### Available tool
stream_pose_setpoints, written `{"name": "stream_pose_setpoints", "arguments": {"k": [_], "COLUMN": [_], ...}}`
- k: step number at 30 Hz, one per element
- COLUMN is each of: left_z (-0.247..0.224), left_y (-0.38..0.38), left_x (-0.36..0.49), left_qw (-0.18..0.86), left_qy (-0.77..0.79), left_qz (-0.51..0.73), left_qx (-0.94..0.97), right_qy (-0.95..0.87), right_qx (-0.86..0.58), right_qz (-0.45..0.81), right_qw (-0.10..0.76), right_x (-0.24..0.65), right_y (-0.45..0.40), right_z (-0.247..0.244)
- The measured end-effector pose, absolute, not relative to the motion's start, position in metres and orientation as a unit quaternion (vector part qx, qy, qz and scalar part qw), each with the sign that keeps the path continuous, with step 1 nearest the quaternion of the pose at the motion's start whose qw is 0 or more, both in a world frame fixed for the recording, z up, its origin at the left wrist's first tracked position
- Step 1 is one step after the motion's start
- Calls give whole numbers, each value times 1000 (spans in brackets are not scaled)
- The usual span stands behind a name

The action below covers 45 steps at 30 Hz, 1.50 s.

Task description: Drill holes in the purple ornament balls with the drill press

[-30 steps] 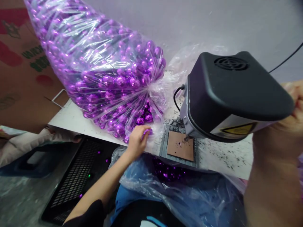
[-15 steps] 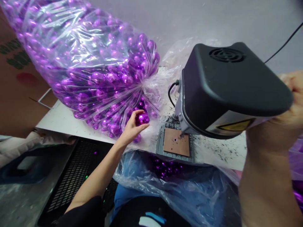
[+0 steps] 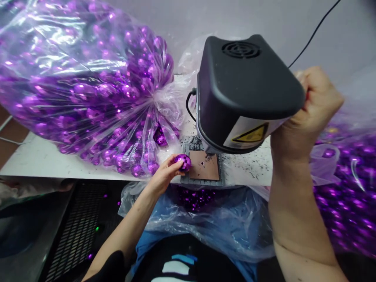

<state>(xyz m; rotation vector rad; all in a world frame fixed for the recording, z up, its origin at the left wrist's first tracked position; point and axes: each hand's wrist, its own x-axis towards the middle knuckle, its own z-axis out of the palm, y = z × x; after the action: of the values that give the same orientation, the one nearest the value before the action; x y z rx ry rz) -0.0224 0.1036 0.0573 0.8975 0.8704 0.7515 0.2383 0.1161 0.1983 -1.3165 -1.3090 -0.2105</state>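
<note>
My left hand pinches a shiny purple disco ball between thumb and fingers. The ball is at the left edge of a brown square pad with a small hole, which lies on a grey base plate. Above the pad stands a black-housed bench machine with a yellow warning label. My right hand is closed at the machine's right side; what it grips is mostly hidden behind the housing. Left of the machine, a large clear bag full of purple disco balls rests on the table, gathered at its neck.
Dark crumbs litter the white table. Clear plastic sheeting with purple balls lies over my lap. Another bag of purple balls is at the right. A black mesh crate stands lower left, and a cable runs behind.
My left hand has carried the disco ball from beside the bag to the pad's edge. The view has shifted right, showing more of my right hand and the right-hand bag.
</note>
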Motion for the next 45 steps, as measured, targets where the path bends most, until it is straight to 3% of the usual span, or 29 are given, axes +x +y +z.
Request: {"name": "stream_pose_setpoints", "arguments": {"k": [9, 15, 24, 28, 38, 45], "left_z": [54, 31, 31, 19, 2, 2], "left_y": [99, 113, 108, 105, 103, 101], "left_x": [3, 16, 36, 46, 58, 59], "left_qw": [699, 599, 303, 223, 220, 259], "left_qy": [387, 431, 420, 437, 432, 435], "left_qz": [301, 287, 254, 272, 346, 342], "left_qx": [521, 610, 817, 828, 803, 792], "right_qy": [-568, -583, -580, -587, -585, -552], "right_qx": [-553, -534, -553, -538, -563, -497], "right_qz": [-77, -56, -66, -63, -81, -317], "right_qw": [605, 610, 595, 601, 577, 589], "right_x": [238, 237, 235, 235, 235, 224], "right_y": [117, 116, 115, 114, 108, 82], "right_z": [198, 201, 204, 202, 203, 169]}}
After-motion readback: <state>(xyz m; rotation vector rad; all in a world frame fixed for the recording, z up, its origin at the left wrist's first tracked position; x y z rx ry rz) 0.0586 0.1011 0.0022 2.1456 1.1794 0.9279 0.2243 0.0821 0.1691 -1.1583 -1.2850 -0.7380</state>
